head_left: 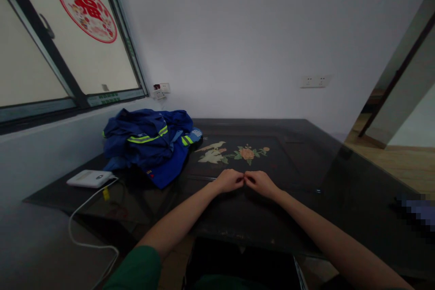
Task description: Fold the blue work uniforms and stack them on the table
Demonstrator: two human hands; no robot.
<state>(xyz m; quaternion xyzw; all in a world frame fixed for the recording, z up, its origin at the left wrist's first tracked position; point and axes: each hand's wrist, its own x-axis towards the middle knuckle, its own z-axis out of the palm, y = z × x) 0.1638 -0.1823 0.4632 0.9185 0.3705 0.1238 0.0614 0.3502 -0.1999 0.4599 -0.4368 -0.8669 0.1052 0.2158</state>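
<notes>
Over the near half of a dark, glossy table [340, 222], my left hand [230, 181] and my right hand [261, 183] meet at the fingertips. Both are closed, with thumbs and forefingers pinched together. Whatever might be between the fingertips is hidden or too small to make out. Just beyond them, a flower and bird design [247, 153] decorates the tabletop. A tiny shiny item [318, 190] lies to the right of my right hand.
Blue clothing with yellow reflective stripes [146, 145] is heaped at the back left. A white box-like device [90, 178] with a white cable [72, 226] lies at the left edge. A pixelated dark object [419, 213] is at far right. A wall [234, 45] stands behind.
</notes>
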